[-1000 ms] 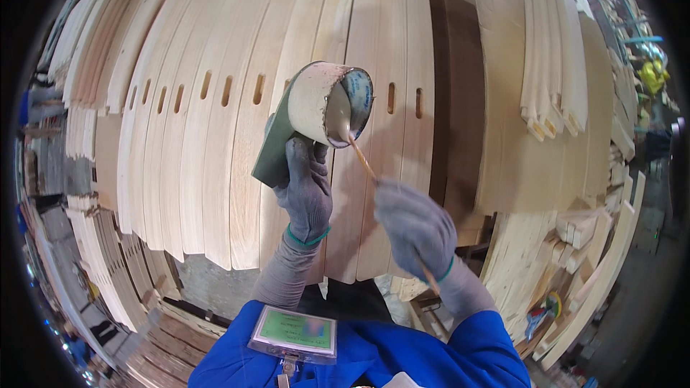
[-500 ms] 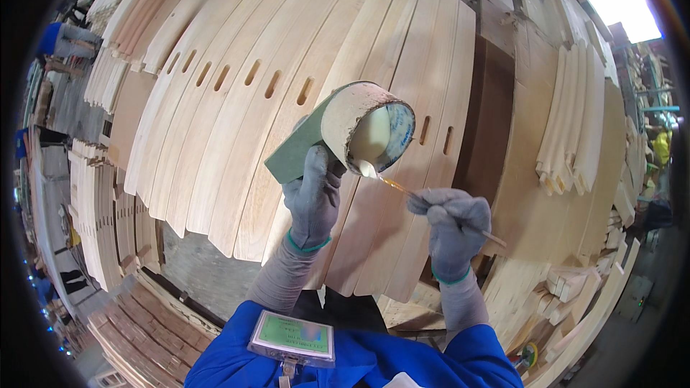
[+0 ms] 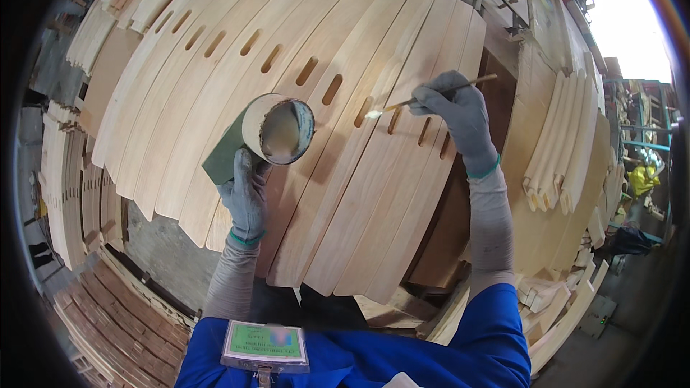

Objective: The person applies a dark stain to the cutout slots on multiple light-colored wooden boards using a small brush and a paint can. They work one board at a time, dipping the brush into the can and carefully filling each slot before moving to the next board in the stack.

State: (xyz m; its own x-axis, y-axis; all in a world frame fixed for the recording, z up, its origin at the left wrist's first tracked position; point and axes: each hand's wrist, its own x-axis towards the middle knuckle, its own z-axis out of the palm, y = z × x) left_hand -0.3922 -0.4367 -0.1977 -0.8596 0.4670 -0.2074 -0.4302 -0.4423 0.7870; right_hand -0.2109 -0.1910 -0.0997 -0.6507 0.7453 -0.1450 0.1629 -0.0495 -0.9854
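Note:
My gloved left hand is closed around the lower side of a round glue pot and the flat green piece against it. The pot is tilted, its mouth turned toward the right, with creamy white liquid inside. In my gloved right hand is a thin brush, pinched by its handle. White glue coats the brush tip, which is at the edge of an oval slot in a pale wooden board; I cannot tell whether they touch.
Several slotted boards lie side by side beneath both hands. Curved wooden pieces are stacked on cardboard to the right. More slotted parts stand at the left, above a stack of brownish wood. Offcuts lie at lower right.
The brush has come out of the pot and moved up and right to a slot, its tip carrying white glue. My left hand has shifted the pot left and slightly down.

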